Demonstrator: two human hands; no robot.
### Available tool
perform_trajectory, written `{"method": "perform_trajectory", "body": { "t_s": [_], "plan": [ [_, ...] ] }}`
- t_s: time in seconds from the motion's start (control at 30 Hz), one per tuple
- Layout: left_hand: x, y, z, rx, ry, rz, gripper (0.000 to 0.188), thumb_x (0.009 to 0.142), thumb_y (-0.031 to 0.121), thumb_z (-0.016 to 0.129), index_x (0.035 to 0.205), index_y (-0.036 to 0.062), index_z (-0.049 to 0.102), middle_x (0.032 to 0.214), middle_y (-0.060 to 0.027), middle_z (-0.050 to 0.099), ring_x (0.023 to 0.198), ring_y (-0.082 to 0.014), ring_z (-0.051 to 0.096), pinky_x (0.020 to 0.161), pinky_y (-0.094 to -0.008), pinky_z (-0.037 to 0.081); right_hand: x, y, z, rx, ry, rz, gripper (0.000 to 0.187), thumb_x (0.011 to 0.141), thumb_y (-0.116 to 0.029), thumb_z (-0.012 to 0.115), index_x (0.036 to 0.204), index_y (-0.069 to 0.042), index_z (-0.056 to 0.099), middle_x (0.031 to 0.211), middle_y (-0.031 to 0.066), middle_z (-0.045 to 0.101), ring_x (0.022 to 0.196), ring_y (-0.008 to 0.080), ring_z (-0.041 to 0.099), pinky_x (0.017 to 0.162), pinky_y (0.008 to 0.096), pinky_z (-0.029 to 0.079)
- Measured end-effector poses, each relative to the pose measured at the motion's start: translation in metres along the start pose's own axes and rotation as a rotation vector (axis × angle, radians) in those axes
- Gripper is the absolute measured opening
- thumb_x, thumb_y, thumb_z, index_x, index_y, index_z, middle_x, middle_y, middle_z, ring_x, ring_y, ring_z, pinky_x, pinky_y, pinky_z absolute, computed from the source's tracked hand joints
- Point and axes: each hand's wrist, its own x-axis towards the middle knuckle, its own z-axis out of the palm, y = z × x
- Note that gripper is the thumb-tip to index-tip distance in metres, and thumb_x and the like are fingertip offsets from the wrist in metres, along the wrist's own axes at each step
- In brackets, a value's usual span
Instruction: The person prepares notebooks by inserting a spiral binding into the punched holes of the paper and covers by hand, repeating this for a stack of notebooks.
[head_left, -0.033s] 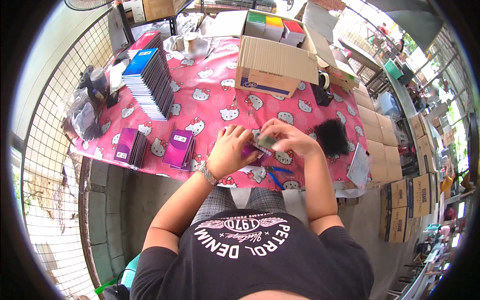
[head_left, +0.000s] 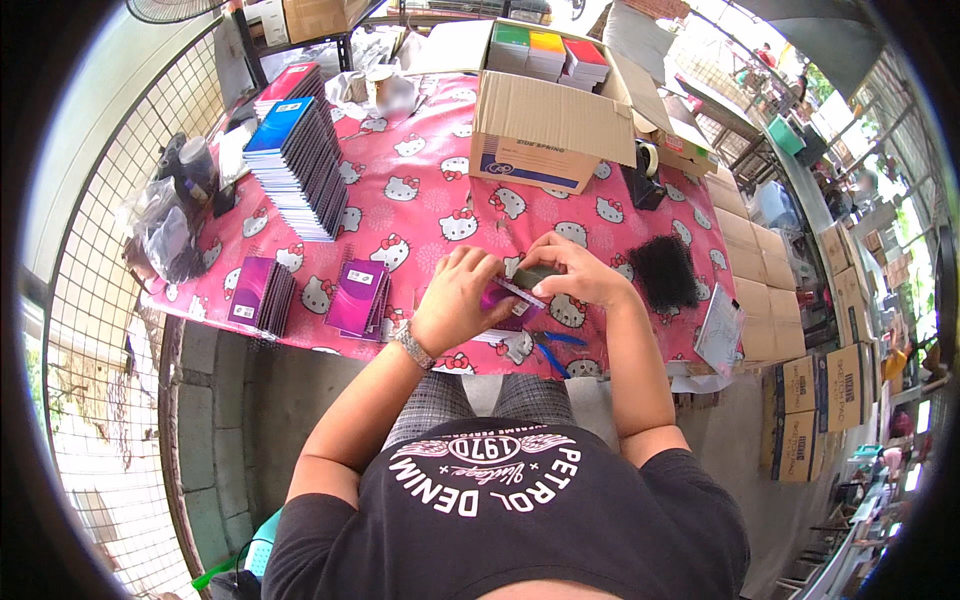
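Under my left hand [head_left: 455, 303] is a purple spiral notebook [head_left: 521, 307], gripped with the thumb along its near side; its bound edge slants up between my hands. My right hand [head_left: 583, 277] pinches a small dark olive block [head_left: 536, 276] at that edge. The block's exact kind is unclear, and my fingers hide part of it. Just below my right hand lies a blue-handled tool [head_left: 553, 352], probably pliers. Left of my hands lie a small stack of purple notebooks [head_left: 358, 296] and another purple stack [head_left: 262, 293].
A tall stack of blue-topped notebooks [head_left: 298, 165] stands at left, with red ones [head_left: 290, 82] behind. An open cardboard box [head_left: 545, 130] holds coloured pads at the back. On the right are a tape dispenser [head_left: 645, 180], a black wiry pile [head_left: 664, 274] and a paper sheet [head_left: 719, 332].
My right hand has shifted slightly left and down, bringing the dark block against the notebook's bound edge. My left hand stays almost still.
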Motion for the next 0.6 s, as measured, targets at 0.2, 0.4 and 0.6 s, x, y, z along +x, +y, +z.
{"method": "perform_trajectory", "body": {
  "t_s": [0.2,0.4,0.6],
  "plan": [
    [-0.002,-0.016,-0.015,-0.009,0.000,-0.059,0.037,0.077,0.020,0.081,0.105,0.0069,0.061,0.106,-0.0114,0.059,0.107,-0.0337,0.055,0.094,-0.0430,0.046,0.012,0.005,0.001,0.461,-0.128,-0.238,0.056,0.070,-0.037,0.072,0.113,-0.001,0.069,0.117,0.0073,0.055,0.111,0.0188,0.054,0.098,0.0314,0.041],
    [0.000,-0.027,-0.013,-0.089,-0.006,-0.046,0.036,0.078,0.017,0.080,0.106,0.0059,0.060,0.103,-0.0121,0.059,0.104,-0.0332,0.056,0.092,-0.0424,0.046,0.024,-0.003,0.002,0.312,-0.130,-0.198,0.054,0.070,-0.037,0.071,0.113,-0.004,0.070,0.116,0.0073,0.055,0.110,0.0196,0.055,0.100,0.0329,0.041],
    [-0.001,-0.031,-0.012,-0.175,0.018,-0.042,0.034,0.080,0.015,0.078,0.105,0.0037,0.058,0.102,-0.0145,0.059,0.101,-0.0339,0.058,0.089,-0.0417,0.048,0.035,0.018,0.009,0.487,-0.125,-0.277,0.045,0.075,-0.029,0.073,0.112,-0.005,0.070,0.119,0.0110,0.055,0.114,0.0223,0.057,0.098,0.0364,0.045]
  ]
}}
